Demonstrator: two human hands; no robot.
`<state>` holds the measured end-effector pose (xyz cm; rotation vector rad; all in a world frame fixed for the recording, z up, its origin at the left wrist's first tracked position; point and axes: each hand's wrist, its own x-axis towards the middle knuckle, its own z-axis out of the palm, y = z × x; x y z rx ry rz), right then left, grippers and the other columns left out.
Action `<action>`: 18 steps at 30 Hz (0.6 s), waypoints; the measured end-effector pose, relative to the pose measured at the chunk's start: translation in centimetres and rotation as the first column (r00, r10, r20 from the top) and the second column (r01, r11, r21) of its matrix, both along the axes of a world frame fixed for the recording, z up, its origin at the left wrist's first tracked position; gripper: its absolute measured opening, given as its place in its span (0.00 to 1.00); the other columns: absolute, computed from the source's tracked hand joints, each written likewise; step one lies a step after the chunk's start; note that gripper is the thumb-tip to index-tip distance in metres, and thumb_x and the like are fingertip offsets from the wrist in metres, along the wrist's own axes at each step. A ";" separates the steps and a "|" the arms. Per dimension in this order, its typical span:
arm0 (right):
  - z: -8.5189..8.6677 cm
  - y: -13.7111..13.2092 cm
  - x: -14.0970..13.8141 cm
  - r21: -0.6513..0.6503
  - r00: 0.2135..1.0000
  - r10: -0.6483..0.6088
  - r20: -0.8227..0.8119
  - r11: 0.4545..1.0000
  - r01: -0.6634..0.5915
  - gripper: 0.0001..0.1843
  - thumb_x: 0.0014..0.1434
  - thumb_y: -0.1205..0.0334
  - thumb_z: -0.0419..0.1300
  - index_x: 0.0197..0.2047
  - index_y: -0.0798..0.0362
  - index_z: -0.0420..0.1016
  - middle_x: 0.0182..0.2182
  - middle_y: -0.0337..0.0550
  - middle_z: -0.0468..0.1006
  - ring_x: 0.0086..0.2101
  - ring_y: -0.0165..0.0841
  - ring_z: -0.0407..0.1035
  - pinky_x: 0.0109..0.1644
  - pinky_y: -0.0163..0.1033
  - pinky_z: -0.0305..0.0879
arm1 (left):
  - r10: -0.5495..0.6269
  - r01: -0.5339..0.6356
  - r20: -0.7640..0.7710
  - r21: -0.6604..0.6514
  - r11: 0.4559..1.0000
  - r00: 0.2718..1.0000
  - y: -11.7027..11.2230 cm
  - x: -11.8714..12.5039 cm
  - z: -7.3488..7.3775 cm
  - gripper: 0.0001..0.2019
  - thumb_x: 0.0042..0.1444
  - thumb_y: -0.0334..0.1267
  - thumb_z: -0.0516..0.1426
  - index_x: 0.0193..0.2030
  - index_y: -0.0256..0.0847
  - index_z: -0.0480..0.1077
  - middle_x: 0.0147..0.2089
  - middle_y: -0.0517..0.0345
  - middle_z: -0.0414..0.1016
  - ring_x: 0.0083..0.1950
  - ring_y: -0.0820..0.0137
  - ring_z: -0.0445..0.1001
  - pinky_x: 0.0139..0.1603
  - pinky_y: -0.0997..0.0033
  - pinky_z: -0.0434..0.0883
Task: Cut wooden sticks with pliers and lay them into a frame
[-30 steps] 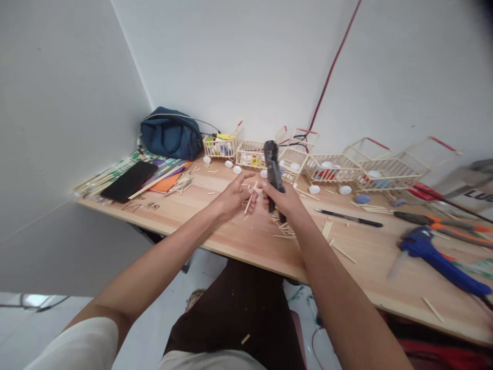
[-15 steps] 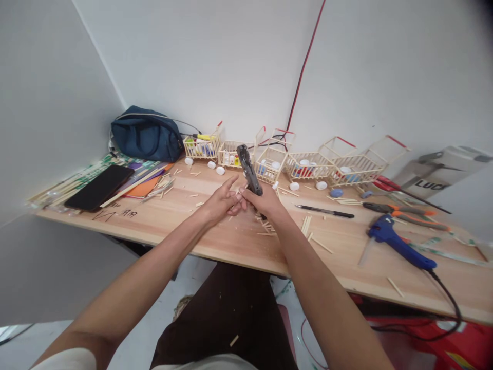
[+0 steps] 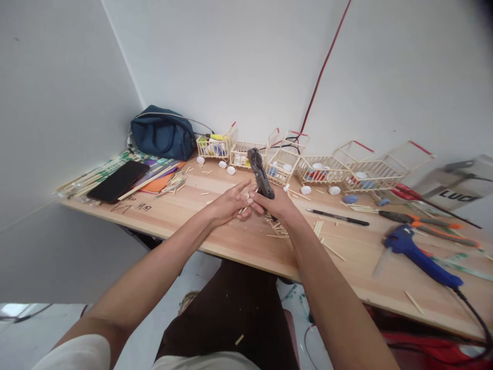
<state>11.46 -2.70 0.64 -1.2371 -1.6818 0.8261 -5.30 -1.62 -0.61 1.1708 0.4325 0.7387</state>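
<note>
My right hand [image 3: 278, 204] is closed round a dark hand tool [image 3: 259, 172], pliers or cutters, whose head points up and away over the wooden table [image 3: 239, 239]. My left hand [image 3: 230, 202] meets it from the left, fingers pinched on a thin wooden stick [image 3: 244, 207] held at the tool. Short cut sticks [image 3: 279, 230] lie scattered under and just behind both hands.
A row of small stick-built carts [image 3: 327, 169] with bottle-cap wheels lines the wall. A blue bag [image 3: 164, 136], a black phone [image 3: 117, 181] and coloured paper sit at the left. A black pen [image 3: 339, 218], screwdrivers [image 3: 419, 220] and a blue glue gun [image 3: 421, 254] lie at the right.
My left hand closed in from spread fingers to a pinch against the right hand and tool. The view swung left, then back right.
</note>
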 end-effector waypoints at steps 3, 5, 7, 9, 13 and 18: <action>-0.1 0.1 0.0 0.012 0.999 0.035 -0.005 0.999 -0.035 0.13 0.49 0.52 0.61 0.32 0.53 0.73 0.26 0.40 0.75 0.28 0.33 0.68 0.34 0.37 0.63 | -0.066 0.066 0.015 -0.045 0.997 0.998 0.1 -0.3 0.2 0.40 0.51 0.38 0.66 0.67 0.42 0.51 0.36 0.49 0.80 0.20 0.79 0.67 0.21 0.80 0.57; -0.2 0.1 0.0 0.024 0.998 0.059 -0.005 0.998 -0.059 0.12 0.50 0.53 0.60 0.33 0.53 0.73 0.27 0.40 0.76 0.29 0.33 0.68 0.35 0.37 0.63 | -0.102 0.102 0.015 -0.074 0.992 0.995 0.2 -0.5 0.2 0.35 0.51 0.37 0.66 0.63 0.41 0.56 0.37 0.48 0.80 0.23 0.77 0.71 0.22 0.80 0.62; -0.4 0.3 0.0 0.041 0.998 0.065 -0.006 0.997 -0.065 0.11 0.50 0.54 0.60 0.33 0.53 0.73 0.28 0.39 0.75 0.30 0.33 0.68 0.37 0.38 0.64 | -0.121 0.121 0.010 -0.093 0.988 0.993 0.2 -0.6 0.2 0.30 0.51 0.36 0.66 0.59 0.40 0.59 0.39 0.45 0.80 0.28 0.73 0.76 0.27 0.78 0.67; -0.5 0.4 0.1 0.060 0.999 0.044 -0.004 0.997 -0.044 0.11 0.49 0.54 0.60 0.32 0.53 0.73 0.28 0.39 0.75 0.31 0.33 0.69 0.38 0.38 0.64 | -0.128 0.130 0.022 -0.098 0.987 0.991 0.3 -0.6 0.1 0.27 0.53 0.38 0.65 0.57 0.38 0.61 0.40 0.43 0.80 0.33 0.69 0.79 0.33 0.74 0.72; -0.6 0.5 0.3 0.063 0.999 -0.040 0.021 0.997 0.039 0.13 0.48 0.52 0.61 0.32 0.53 0.73 0.29 0.40 0.75 0.30 0.34 0.68 0.38 0.39 0.63 | -0.106 0.110 0.044 -0.109 0.988 0.993 0.4 -0.7 -0.3 0.24 0.54 0.42 0.64 0.54 0.37 0.63 0.41 0.42 0.80 0.41 0.62 0.80 0.44 0.62 0.75; -0.3 0.4 0.5 0.080 0.991 -0.099 0.088 0.993 0.092 0.13 0.48 0.52 0.60 0.33 0.53 0.72 0.26 0.38 0.73 0.28 0.33 0.66 0.35 0.39 0.61 | 0.064 -0.067 -0.094 -0.037 0.997 0.994 0.7 -0.7 -1.1 0.19 0.47 0.42 0.68 0.40 0.32 0.71 0.40 0.42 0.80 0.40 0.63 0.80 0.45 0.62 0.73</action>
